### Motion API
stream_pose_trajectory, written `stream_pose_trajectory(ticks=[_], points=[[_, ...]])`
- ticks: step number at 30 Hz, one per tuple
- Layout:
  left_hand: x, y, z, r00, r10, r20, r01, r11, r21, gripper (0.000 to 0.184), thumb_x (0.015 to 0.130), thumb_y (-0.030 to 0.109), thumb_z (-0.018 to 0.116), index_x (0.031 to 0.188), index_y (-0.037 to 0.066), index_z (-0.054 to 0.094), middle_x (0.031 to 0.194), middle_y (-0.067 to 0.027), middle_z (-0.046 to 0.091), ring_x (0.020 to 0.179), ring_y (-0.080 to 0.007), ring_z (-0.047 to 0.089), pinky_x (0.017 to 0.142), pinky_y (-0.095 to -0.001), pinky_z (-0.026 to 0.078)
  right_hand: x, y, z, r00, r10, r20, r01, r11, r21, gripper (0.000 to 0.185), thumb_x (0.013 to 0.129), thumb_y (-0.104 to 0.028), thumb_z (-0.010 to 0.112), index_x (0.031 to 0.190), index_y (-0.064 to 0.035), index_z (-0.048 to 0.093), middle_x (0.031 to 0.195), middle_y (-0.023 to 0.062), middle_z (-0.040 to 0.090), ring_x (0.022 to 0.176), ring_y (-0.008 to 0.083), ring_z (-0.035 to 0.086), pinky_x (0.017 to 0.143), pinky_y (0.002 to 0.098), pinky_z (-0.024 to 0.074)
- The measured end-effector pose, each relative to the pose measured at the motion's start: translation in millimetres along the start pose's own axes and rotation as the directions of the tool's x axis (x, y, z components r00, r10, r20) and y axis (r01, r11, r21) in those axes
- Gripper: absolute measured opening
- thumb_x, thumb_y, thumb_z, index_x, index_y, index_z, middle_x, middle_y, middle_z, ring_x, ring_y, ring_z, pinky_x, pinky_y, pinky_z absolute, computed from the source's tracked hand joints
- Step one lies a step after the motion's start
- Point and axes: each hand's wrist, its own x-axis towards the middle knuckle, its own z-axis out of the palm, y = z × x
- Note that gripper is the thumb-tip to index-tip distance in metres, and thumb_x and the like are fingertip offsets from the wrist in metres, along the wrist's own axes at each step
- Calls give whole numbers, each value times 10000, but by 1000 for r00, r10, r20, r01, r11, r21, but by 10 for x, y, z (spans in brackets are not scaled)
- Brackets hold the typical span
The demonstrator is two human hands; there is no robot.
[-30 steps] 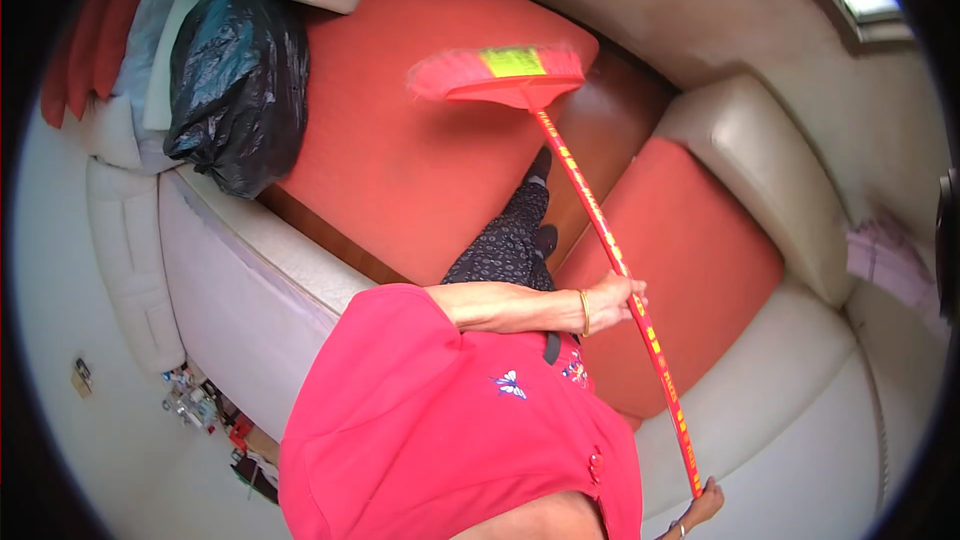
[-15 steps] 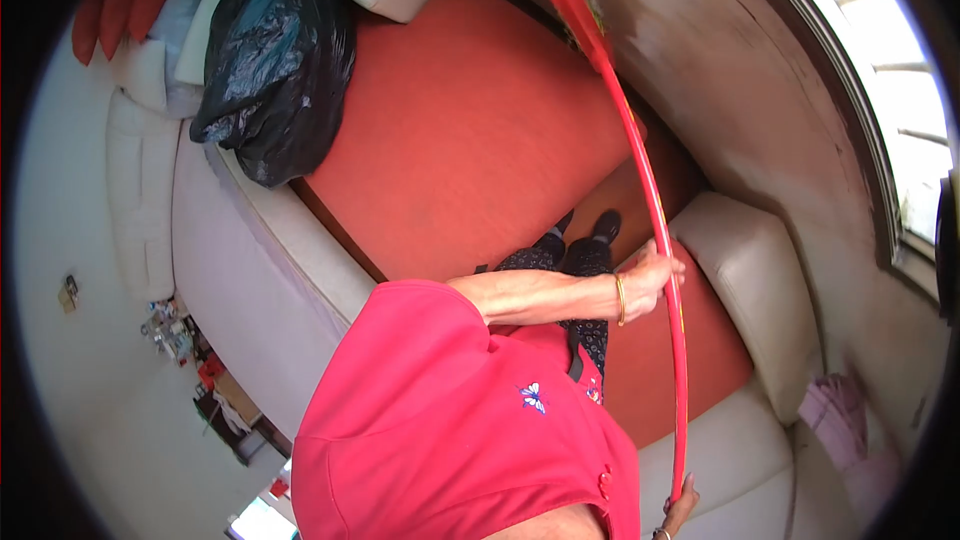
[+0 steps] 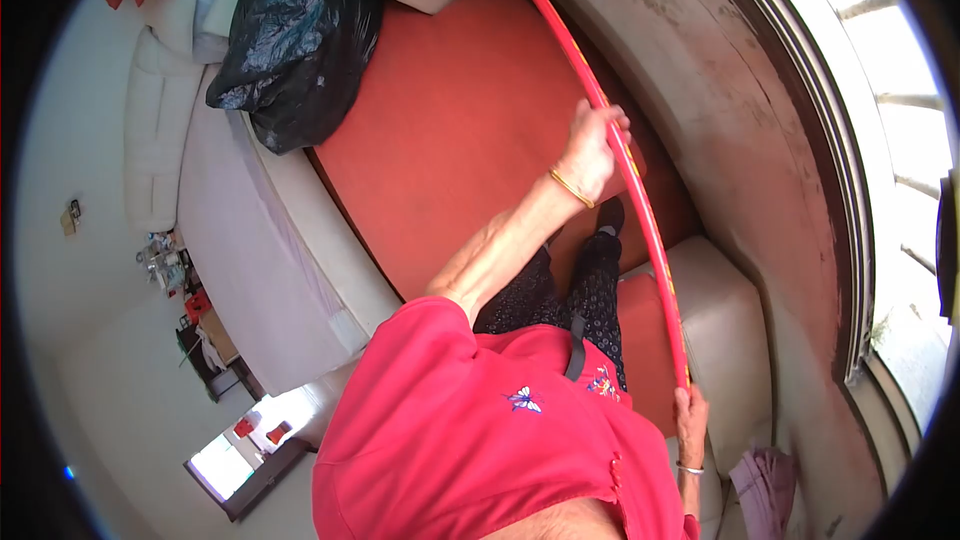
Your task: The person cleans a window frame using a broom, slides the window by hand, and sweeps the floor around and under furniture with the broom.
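Note:
My left hand (image 3: 592, 147), with a gold bangle at the wrist, is closed round the middle part of a long red broom handle (image 3: 650, 230). At the handle's lower end, my right hand (image 3: 690, 414) grips it; a silver bangle shows on that wrist. The handle runs up and to the left to the top edge, where only a small part of the red broom head shows, mostly cut off. Beyond my left hand, the handle passes in front of the stained wall (image 3: 730, 90).
A black plastic bag (image 3: 300, 40) rests by the large red cushioned surface (image 3: 450, 120). A pale armrest (image 3: 715, 325) and a pink cloth (image 3: 765, 485) are at the lower right. A barred window (image 3: 905, 110) lies to the right. My legs (image 3: 597, 290) are between the red surfaces.
The broom head has swung up from over the red surface, past the wall, to the top edge. My left hand has moved up; my right hand has risen too. The view has turned towards the window.

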Motion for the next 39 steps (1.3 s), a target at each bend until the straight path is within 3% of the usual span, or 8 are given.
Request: stream_pose_trajectory(ticks=[1, 13, 21, 26, 28, 31, 33, 39], points=[[99, 98, -1, 999, 41, 11, -42, 999, 10, 176, 787, -15, 498, 899, 73, 394, 773, -78, 502, 691, -164, 538, 586, -319, 471, 32, -329, -19, 998, -27, 53, 29, 999, -38, 363, 895, -314, 494, 729, 4, 435, 489, 139, 375, 429, 185, 413, 415, 365, 322], [584, 321, 252, 979, 185, 90, -186, 983, 8, 265, 804, 44, 519, 1063, 77, 473, 909, -16, 492, 804, -129, 525, 693, -294, 459, 1730, -1886, 56, 870, -493, 10, 488, 864, 121, 347, 897, -385, 508, 776, -61, 487, 517, -53, 366, 424, 33, 332, 359, 213, 242], [-1, 153, -771, 981, 52, 185, -80, 986, 148, 501, 866, 183, 519, 1290, 9, 318, 1138, -138, 508, 972, -216, 560, 843, -343, 458, 2832, -3092, 333, 896, -420, 143, 359, 876, 324, 365, 868, -434, 524, 778, -81, 500, 501, -62, 360, 359, 29, 298, 311, 200, 223], [-735, -518, -2394, 962, -35, -271, 85, 981, 174, 329, 866, 162, 520, 1163, 36, 454, 1011, -104, 584, 892, -189, 589, 774, -310, 483, 3828, -3852, 891, 860, -500, 97, 463, 847, 260, 357, 877, -390, 501, 768, -50, 518, 509, -22, 414, 363, 92, 375, 323, 254, 287], [-1165, -705, -2867, 883, -82, -462, 165, 976, 142, 287, 851, 136, 531, 1113, 30, 482, 957, -104, 601, 839, -189, 602, 734, -301, 495, 3966, -4159, 978, 899, -433, 59, 427, 899, 98, 413, 873, -348, 497, 718, 33, 528, 589, 123, 554, 537, 256, 575, 493, 378, 428], [-1706, -1010, -3408, 713, -165, -681, 269, 962, 50, 229, 851, 94, 487, 1067, 18, 492, 920, -120, 607, 788, -203, 613, 687, -299, 512, 4495, -4160, 1136, 829, -559, -21, 549, 820, -158, 347, 885, -308, 461, 863, 21, 569, 734, 223, 606, 728, 388, 603, 619, 453, 455], [-1977, -1098, -3567, 647, -231, -727, 330, 944, -6, 223, 852, 86, 469, 1063, 18, 494, 911, -124, 609, 788, -210, 614, 688, -310, 515, 4340, -4222, 1043, 740, -673, -11, 605, 673, -425, 317, 900, -272, 411, 1047, -30, 555, 900, 257, 589, 898, 434, 539, 735, 486, 435], [-2028, -1141, -3806, 616, -287, -734, 379, 924, -42, 229, 857, 85, 440, 1070, 21, 493, 923, -133, 610, 788, -225, 617, 694, -341, 518, 4193, -3728, 654, 764, -646, 8, 609, 716, -343, 333, 915, -256, 388, 1126, -30, 513, 987, 273, 562, 947, 433, 516, 788, 459, 431]])
